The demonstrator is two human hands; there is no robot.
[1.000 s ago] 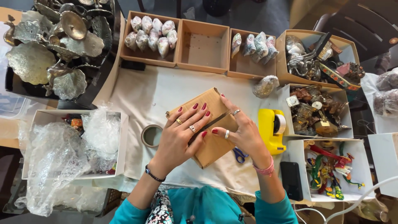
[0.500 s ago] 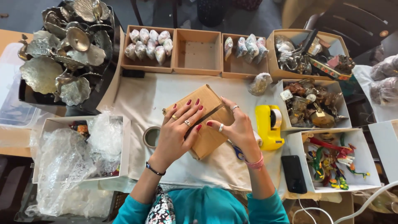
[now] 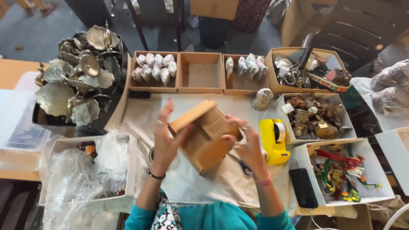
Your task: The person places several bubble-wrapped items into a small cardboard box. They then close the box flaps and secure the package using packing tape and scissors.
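Observation:
A small brown cardboard box (image 3: 204,134) is lifted over the middle of the table, tilted, with its flaps partly open. My left hand (image 3: 167,136) presses against its left side, fingers pointing up and blurred by motion. My right hand (image 3: 245,142) grips its right side and lower edge. Rings and painted nails show on both hands, a dark bracelet on the left wrist and a pink band on the right. A roll of tape lies mostly hidden behind my left hand.
A yellow tape dispenser (image 3: 274,140) stands right of the box, a black phone (image 3: 302,187) near the front edge. Open cardboard trays (image 3: 200,74) line the back. Metal dishes (image 3: 76,81) pile at far left, plastic wrap (image 3: 81,179) front left, figurine boxes (image 3: 341,170) right.
Both hands lay flat on the closed box before. Now they have raised and tilted it, moved to its sides, and its flaps have come apart. The view has shifted slightly.

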